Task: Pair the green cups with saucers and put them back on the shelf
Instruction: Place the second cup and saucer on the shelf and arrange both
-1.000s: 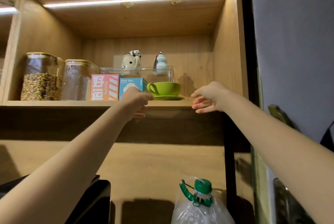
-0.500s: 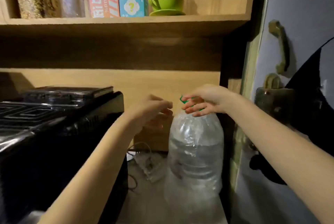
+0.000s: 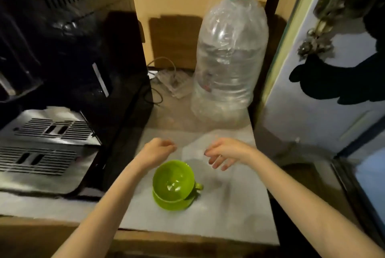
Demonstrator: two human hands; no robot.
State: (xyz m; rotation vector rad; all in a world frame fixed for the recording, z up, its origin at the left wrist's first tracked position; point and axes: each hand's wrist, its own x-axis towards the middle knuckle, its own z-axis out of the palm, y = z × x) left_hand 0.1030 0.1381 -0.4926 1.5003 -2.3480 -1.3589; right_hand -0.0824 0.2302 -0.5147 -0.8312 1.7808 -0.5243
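A green cup (image 3: 171, 180) stands on a green saucer (image 3: 166, 203) on the pale counter (image 3: 229, 205), its handle pointing right. My left hand (image 3: 157, 151) hovers just above and behind the cup, fingers loosely curled, holding nothing. My right hand (image 3: 224, 153) hangs to the cup's upper right with fingers spread and pointing down, also holding nothing. Neither hand touches the cup. The upper shelf is out of view.
A large clear water bottle (image 3: 227, 55) with a green cap stands at the back of the counter. A black coffee machine (image 3: 62, 59) with a metal drip tray (image 3: 48, 145) fills the left. Cables (image 3: 164, 78) lie behind. A door (image 3: 333, 70) is at the right.
The view has dropped from the upper shelf, where a green cup and saucer sit, down to the counter. Both hands came down from the shelf edge to above a second cup and saucer.
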